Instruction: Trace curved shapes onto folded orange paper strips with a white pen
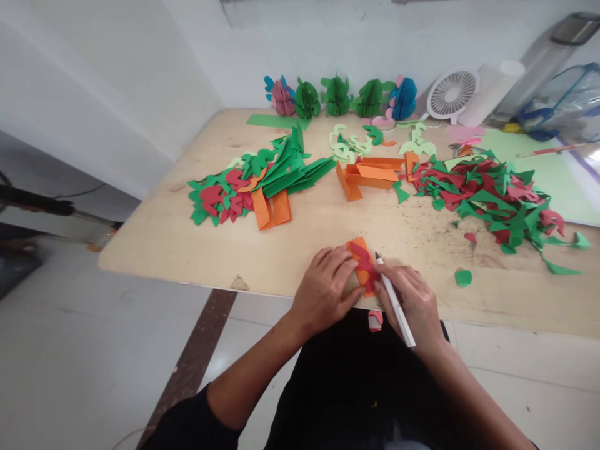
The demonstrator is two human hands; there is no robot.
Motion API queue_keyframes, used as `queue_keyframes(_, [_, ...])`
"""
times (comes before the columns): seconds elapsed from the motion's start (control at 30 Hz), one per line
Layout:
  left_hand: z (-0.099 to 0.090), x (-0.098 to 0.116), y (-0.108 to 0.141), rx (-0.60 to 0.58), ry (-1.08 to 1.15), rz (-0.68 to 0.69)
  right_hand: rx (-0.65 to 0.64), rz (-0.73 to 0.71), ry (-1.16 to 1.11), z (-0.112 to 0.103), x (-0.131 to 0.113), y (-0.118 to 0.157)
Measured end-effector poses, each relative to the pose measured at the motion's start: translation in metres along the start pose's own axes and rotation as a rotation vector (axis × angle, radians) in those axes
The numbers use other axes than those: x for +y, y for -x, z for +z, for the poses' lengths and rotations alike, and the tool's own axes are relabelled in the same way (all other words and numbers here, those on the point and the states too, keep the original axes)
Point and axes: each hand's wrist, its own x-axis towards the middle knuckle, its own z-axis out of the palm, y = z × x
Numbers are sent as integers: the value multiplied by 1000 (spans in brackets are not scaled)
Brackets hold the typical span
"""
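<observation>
The left hand [328,281] lies with its fingers close together and the thumb apart, and it touches the left edge of an orange paper [361,275] on the desk [173,250]. A red paper shape [364,259] lies upon this orange paper, between the two hands. The right hand [409,299] pinches a white pen [396,306], its dark tip near the red shape. Beyond both hands are folded orange papers [375,173]; farther to the right is a heap of scraps [497,197].

The orange paper [362,275] is partly hidden — left fingers [345,271] cover its edge.
</observation>
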Motion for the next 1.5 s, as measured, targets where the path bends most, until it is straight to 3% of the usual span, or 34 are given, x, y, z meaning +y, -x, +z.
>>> queue_keyframes(0.6, [-1,2,-1,-26,-24,2,-36,-95,37,3,2,1])
queue_keyframes(1.5, [0,-3,-4,48,71,-7,-31,-162,59,0,2,-2])
